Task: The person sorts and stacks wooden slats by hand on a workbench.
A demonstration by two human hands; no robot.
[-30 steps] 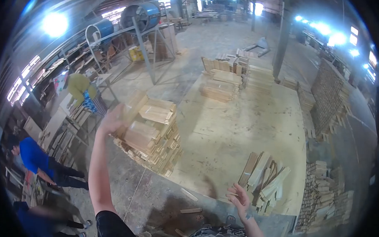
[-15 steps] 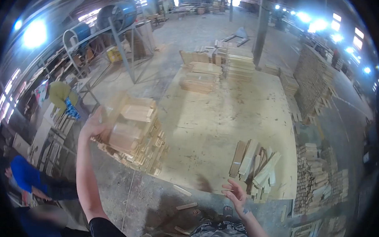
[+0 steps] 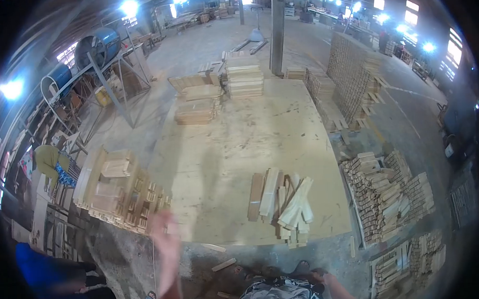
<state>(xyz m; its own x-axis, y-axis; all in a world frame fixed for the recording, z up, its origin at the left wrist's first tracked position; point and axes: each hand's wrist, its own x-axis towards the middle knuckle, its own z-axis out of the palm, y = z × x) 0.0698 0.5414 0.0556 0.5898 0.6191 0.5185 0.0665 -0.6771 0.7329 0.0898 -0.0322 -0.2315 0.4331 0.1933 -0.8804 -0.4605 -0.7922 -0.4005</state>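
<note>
My left hand is smeared by motion beside the front corner of a stack of wooden slats; its fingers are not clear, and no held piece shows. Low at the bottom, my right hand is close to my body, its fingers hard to make out. Ahead lies a large pale plywood sheet. A loose, fanned pile of wooden strips rests near its front edge, nearest to my right hand.
Neat board stacks stand at the sheet's far end. Piled wood offcuts line the right side. Scrap sticks lie on the floor by my feet. Two people are at the left, one in blue, one bending in olive.
The view has turned right. My left hand has left the top of the slat stack and come down toward me. My right hand, earlier raised with fingers spread, has dropped lower.
</note>
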